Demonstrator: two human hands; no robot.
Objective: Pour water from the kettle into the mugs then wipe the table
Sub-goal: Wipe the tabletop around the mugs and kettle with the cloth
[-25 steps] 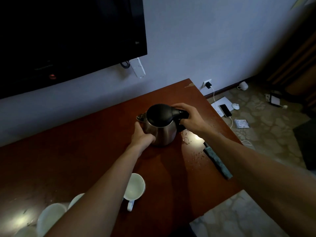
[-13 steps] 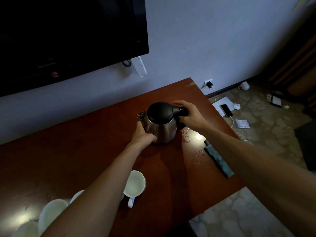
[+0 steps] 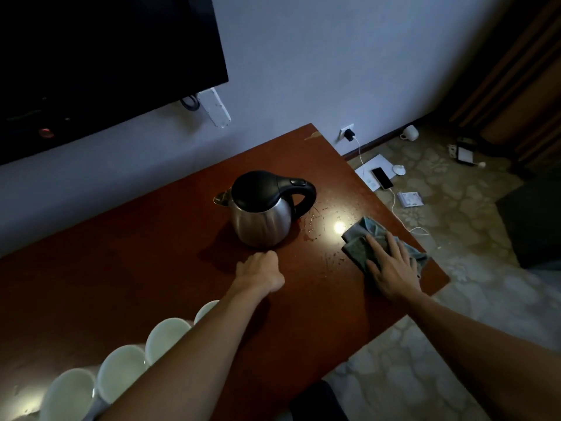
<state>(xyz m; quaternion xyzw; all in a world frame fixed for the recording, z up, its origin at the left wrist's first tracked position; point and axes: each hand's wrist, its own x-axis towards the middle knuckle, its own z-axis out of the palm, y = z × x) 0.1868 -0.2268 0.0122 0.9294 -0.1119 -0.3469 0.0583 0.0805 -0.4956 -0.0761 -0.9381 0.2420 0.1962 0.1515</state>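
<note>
A steel kettle (image 3: pixel 262 215) with a black lid and handle stands upright on the red-brown table (image 3: pixel 136 262), untouched. My left hand (image 3: pixel 261 273) rests on the table just in front of it, fingers curled into a loose fist, holding nothing. My right hand (image 3: pixel 391 267) lies flat, fingers spread, pressing on a grey-green cloth (image 3: pixel 361 240) near the table's right edge. Water droplets (image 3: pixel 315 226) glisten between kettle and cloth. Several white mugs (image 3: pixel 121 370) line the near left edge, partly hidden by my left forearm.
A dark TV (image 3: pixel 91 65) hangs on the wall above the table's back. On the floor to the right lie a phone (image 3: pixel 383 177) on a charging cable, papers and a white mug (image 3: pixel 409 132). The table's right edge is close to the cloth.
Both hands have let go of the kettle. My left hand drew back to the table; my right hand moved right onto the cloth, which now lies bunched under it instead of folded long.
</note>
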